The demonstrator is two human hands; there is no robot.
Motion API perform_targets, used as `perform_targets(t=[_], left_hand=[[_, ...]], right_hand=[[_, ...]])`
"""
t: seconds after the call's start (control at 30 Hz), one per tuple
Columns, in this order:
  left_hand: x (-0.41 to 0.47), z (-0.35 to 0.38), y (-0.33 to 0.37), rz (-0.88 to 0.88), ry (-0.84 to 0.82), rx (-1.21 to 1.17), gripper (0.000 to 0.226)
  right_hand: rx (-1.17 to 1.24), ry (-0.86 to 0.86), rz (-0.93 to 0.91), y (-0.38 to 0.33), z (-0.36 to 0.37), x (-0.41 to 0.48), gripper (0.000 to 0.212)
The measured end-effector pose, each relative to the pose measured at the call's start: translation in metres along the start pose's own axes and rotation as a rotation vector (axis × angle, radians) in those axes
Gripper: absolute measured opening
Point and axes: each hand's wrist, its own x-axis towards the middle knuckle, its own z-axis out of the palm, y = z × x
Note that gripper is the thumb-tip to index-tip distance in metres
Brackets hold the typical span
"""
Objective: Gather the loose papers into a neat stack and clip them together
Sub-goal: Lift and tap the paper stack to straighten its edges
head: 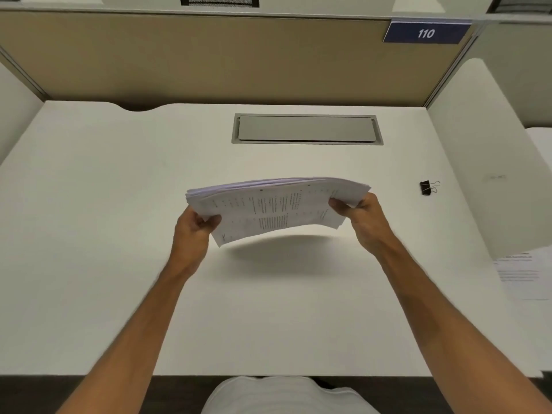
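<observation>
A stack of printed white papers (274, 207) hangs in the air above the middle of the white desk (119, 204), bowed upward, casting a shadow below. My left hand (194, 228) grips its left end and my right hand (363, 215) grips its right end. A black binder clip (427, 187) with silver handles lies on the desk to the right, apart from both hands. One more printed sheet (522, 273) lies at the desk's right edge.
A grey cable hatch (307, 129) is set flush in the desk behind the papers. Tan and white partition walls (209, 55) close the desk at the back and sides. A blue sign reading 110 (427, 32) hangs at the top right.
</observation>
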Motion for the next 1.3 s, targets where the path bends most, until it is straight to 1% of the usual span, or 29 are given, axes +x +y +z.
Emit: perform_targets(t=[0.07,0.13,0.27,0.4,0.47,0.53,0.6,0.7,0.77,0.83,1.03,1.1,1.13,1.2,1.27,1.3], left_hand=[[-0.004,0.004,-0.01,-0.003,0.024,0.046,0.037],[-0.009,0.006,-0.02,-0.024,0.013,0.051,0.041],[-0.017,0.012,-0.027,-0.075,-0.032,-0.031,0.055],[-0.018,0.018,-0.022,-0.029,-0.012,-0.158,0.058],[-0.017,0.023,-0.014,0.007,0.019,-0.213,0.054],[-0.018,0.03,-0.006,0.022,0.107,-0.281,0.047],[-0.02,0.038,0.003,-0.004,0.243,-0.33,0.042],[-0.021,0.05,0.011,-0.067,0.408,-0.299,0.041],[-0.021,0.056,0.014,-0.087,0.481,-0.275,0.037],[-0.02,0.058,0.016,-0.082,0.505,-0.271,0.033],[-0.019,0.056,0.016,-0.058,0.483,-0.267,0.023],[-0.018,0.055,0.016,-0.044,0.48,-0.267,0.021],[-0.019,0.055,0.016,-0.048,0.467,-0.264,0.023],[-0.022,0.052,0.017,-0.043,0.39,-0.266,0.038],[-0.026,0.045,0.012,0.001,0.267,-0.263,0.058],[-0.028,0.041,0.007,0.021,0.204,-0.254,0.064]], right_hand=[[0.014,0.012,0.005,0.01,0.003,-0.003,0.031],[0.03,0.014,0.03,0.02,0.005,-0.006,0.031],[0.029,0.084,0.093,0.037,0.005,-0.01,0.031],[0.086,0.157,0.037,0.037,0.004,-0.015,0.042],[0.137,0.18,0.006,0.034,0.008,-0.018,0.04],[0.176,0.226,-0.01,0.027,0.014,-0.021,0.032],[0.175,0.29,-0.027,0.02,0.023,-0.024,0.025],[0.192,0.373,-0.053,0.012,0.036,-0.025,0.019],[0.182,0.423,-0.048,0.01,0.041,-0.024,0.019],[0.171,0.454,-0.04,0.01,0.043,-0.023,0.017],[0.141,0.479,-0.053,0.01,0.04,-0.021,0.011],[0.135,0.478,-0.046,0.01,0.04,-0.019,0.014],[0.133,0.47,-0.04,0.01,0.04,-0.02,0.019],[0.119,0.418,-0.042,0.012,0.036,-0.023,0.028],[0.087,0.302,-0.039,0.016,0.028,-0.027,0.035],[0.068,0.239,-0.024,0.019,0.022,-0.029,0.038]])
